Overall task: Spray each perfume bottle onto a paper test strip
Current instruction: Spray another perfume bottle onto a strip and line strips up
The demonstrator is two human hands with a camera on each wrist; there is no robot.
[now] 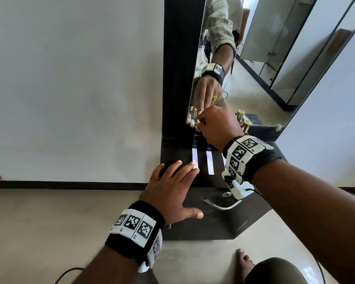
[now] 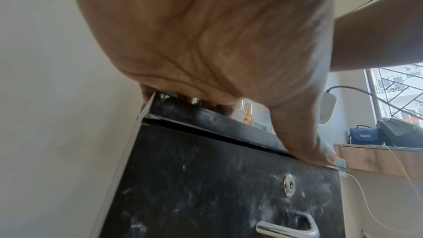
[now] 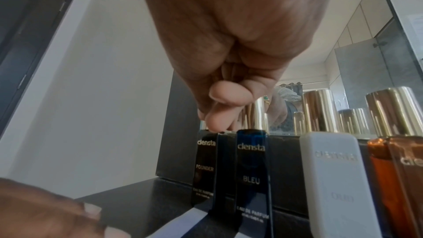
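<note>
Right hand reaches to the mirror, fingers pinching the black bottle's cap. In front of that bottle, left hand lies flat, fingers straight, pressing a paper strip.

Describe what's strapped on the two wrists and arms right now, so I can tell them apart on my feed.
Both forearms are bare, with no sleeves. The left hand and right hand each have a black wristband carrying white blocks printed with black-and-white square markers. A white camera pod hangs under each band, and a thin black cable leaves the right one.
</note>
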